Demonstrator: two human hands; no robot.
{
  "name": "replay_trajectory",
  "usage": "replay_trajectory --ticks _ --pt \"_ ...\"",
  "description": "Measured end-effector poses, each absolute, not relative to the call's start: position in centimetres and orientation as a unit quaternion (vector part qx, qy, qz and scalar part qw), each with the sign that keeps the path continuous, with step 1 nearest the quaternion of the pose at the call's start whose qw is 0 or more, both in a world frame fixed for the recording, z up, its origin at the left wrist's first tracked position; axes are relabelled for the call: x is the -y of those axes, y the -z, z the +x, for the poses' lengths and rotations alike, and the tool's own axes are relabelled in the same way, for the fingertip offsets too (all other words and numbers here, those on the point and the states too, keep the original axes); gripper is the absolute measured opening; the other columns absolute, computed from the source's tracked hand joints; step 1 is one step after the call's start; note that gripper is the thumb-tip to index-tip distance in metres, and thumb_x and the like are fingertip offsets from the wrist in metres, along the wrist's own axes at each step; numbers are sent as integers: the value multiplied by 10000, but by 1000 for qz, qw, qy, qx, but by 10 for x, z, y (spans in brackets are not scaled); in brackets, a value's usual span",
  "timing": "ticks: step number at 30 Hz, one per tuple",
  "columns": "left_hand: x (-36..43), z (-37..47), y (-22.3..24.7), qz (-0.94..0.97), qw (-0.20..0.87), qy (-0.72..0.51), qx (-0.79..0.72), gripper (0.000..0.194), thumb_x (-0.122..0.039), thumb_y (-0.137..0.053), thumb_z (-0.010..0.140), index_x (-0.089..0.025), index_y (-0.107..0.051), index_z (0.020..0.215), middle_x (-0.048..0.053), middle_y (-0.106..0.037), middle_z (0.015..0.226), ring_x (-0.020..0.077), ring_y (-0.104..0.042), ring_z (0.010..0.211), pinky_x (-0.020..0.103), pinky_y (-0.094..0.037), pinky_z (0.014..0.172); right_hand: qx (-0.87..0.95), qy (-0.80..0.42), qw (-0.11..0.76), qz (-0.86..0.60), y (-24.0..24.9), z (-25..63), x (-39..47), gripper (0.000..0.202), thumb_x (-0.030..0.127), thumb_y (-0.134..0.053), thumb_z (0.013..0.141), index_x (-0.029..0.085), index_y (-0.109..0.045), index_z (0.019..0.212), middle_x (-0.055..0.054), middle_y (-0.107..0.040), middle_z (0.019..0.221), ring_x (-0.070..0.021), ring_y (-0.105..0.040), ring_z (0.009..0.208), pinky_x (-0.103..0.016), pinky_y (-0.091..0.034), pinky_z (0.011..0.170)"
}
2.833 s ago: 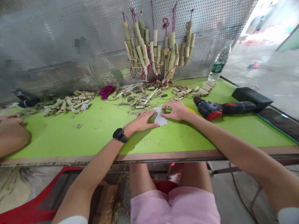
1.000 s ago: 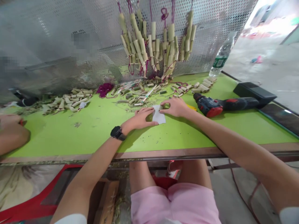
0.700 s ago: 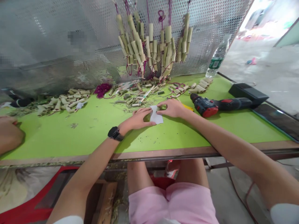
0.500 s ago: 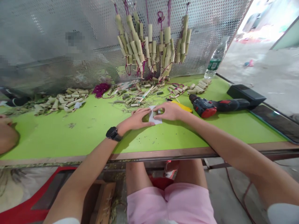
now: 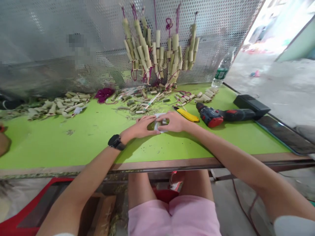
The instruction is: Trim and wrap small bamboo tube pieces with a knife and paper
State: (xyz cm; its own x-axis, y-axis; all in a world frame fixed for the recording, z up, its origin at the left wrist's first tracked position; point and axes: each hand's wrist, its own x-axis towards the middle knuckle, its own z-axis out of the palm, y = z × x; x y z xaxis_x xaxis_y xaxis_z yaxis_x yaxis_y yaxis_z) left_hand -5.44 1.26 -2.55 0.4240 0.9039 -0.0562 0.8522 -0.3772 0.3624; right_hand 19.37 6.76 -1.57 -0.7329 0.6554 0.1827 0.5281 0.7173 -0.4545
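Observation:
A small piece of white paper (image 5: 156, 126) lies on the green tabletop (image 5: 98, 137), held between my two hands. My left hand (image 5: 143, 127), with a black watch at its wrist, presses on the paper's left side, thumb toward me and fingers behind. From the right, my right hand (image 5: 176, 122) grips the paper with thumb and index finger curved together. My fingers cover much of the sheet, and whether anything lies within it I cannot make out. Just right of my right hand rests a yellow utility knife (image 5: 188, 115).
A cordless drill (image 5: 211, 115) and a phone (image 5: 283, 132) lie to the right, near a water bottle (image 5: 220, 73). Bamboo pieces (image 5: 59, 106) lie heaped at left, beside purple cord (image 5: 104, 94). Strung bamboo tubes (image 5: 157, 39) hang behind. Another person's arm (image 5: 3, 141) shows at left.
My right hand's fingers have shifted slightly on the paper, and less of the paper shows. The view has moved a little, and the utility knife is more visible.

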Motion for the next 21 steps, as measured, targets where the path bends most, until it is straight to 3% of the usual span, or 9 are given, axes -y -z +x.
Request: replay_trajectory --ticks 2,6,11,15,21 --pt "-12 -54 25 831 172 -77 -524 1031 -920 -586 898 -288 -472 1704 143 -408 1803 432 -336 1665 640 -244 1350 909 -195 166 -330 16 193 -67 403 519 -776 915 331 -872 1258 -29 -855 1238 -305 -751 1098 -419 -568 956" --pt "-12 -53 23 827 170 -74 -531 1026 -920 -584 897 -290 -478 1701 133 -385 1817 437 -310 1675 645 -236 1353 882 -124 165 -423 15 195 -67 442 549 -753 932 281 -869 1263 -91 -858 1168 -375 -712 1168 -464 -565 922" --pt "-12 -53 23 825 179 -73 -531 1041 -920 -603 884 -286 -481 1700 136 -410 1802 432 -328 1668 634 -261 1349 914 -179 161 -327 16 193 -61 411 505 -754 939 322 -856 1293 -32 -848 1270 -305 -752 1111 -421 -558 966" --pt "-13 -55 26 827 172 -84 -529 1035 -925 -601 887 -279 -497 1690 147 -403 1804 442 -319 1672 648 -248 1350 885 -95 161 -426 14 190 -58 443 553 -739 957 305 -854 1305 -70 -858 1223 -389 -702 1246 -492 -544 980" --pt "-13 -55 27 831 180 -81 -520 999 -903 -630 891 -318 -492 1689 128 -435 1788 417 -342 1663 624 -271 1345 914 -190 156 -323 11 190 -54 420 497 -751 950 293 -865 1300 -36 -861 1225 -277 -767 1023 -393 -569 906"
